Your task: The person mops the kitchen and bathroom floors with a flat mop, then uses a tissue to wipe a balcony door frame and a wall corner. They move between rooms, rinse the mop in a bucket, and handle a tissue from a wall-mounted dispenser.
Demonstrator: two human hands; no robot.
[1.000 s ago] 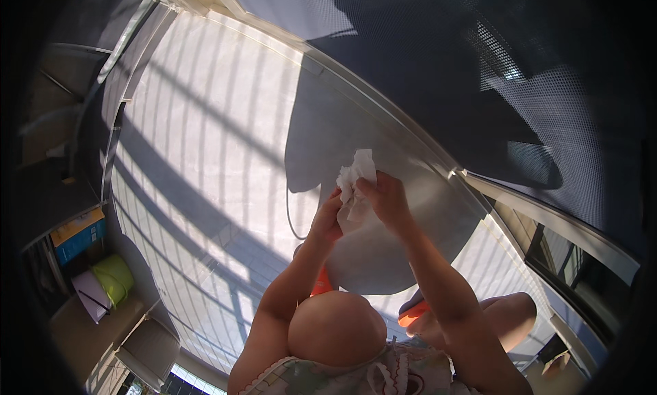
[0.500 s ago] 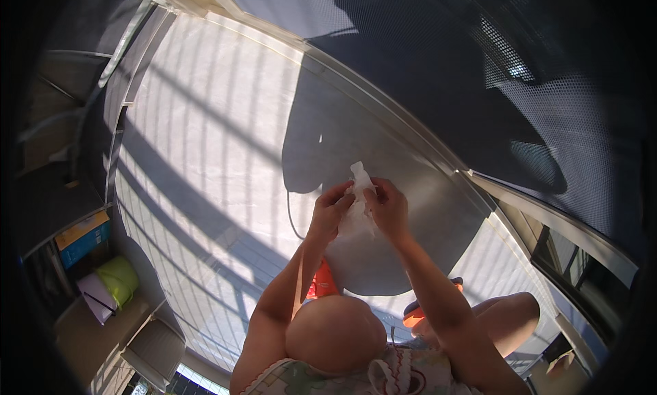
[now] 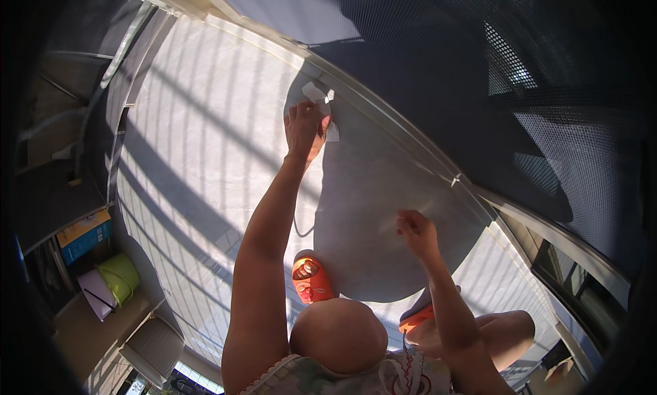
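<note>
My left hand (image 3: 306, 131) is stretched far forward over the pale floor, close to the base of the partition. It is closed on a white tissue (image 3: 313, 91), which sticks out past the fingers. Another loose end of the tissue hangs on the right side of the hand. Whether the tissue touches the floor I cannot tell. Nearer to me, on the right, my right hand (image 3: 419, 234) is held above the shaded floor with its fingers curled in. Nothing shows in it.
A dark mesh panel (image 3: 438, 73) with a light lower rail runs diagonally along the right. Orange slippers (image 3: 311, 280) are on my feet below. At the left stand shelves, a green and lilac bucket (image 3: 118, 280) and a beige stool (image 3: 154, 350).
Both hands were together on the tissue in front of me. My left hand has carried it forward and left, while my right hand has let go and drawn back to the right.
</note>
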